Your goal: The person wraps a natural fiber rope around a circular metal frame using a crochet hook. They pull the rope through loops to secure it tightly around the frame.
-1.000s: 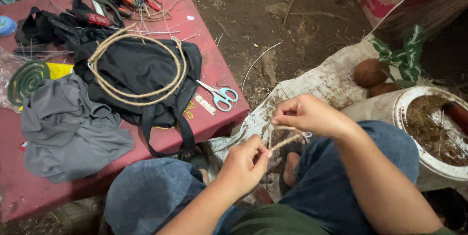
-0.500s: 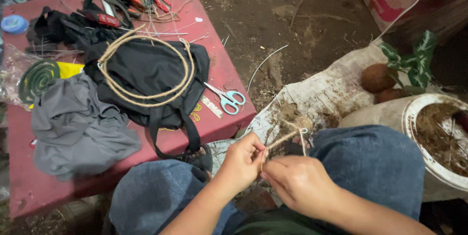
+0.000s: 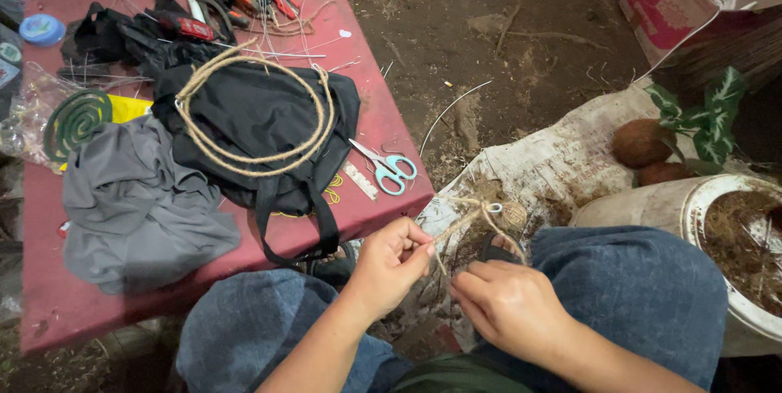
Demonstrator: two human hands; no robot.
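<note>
Here I see my left hand [image 3: 389,267] just off the front edge of the red desk [image 3: 49,311], its fingers [image 3: 414,248] pinching a strand of brown twine [image 3: 464,222]. The twine runs up into a small loop above my knees, over the dirt floor. My right hand [image 3: 509,307] sits just beside it, fingers curled toward the twine; I cannot tell whether they grip it. Scissors [image 3: 387,169] lie near the desk's front right corner, beside a black bag [image 3: 269,116] carrying a rope ring [image 3: 252,108].
</note>
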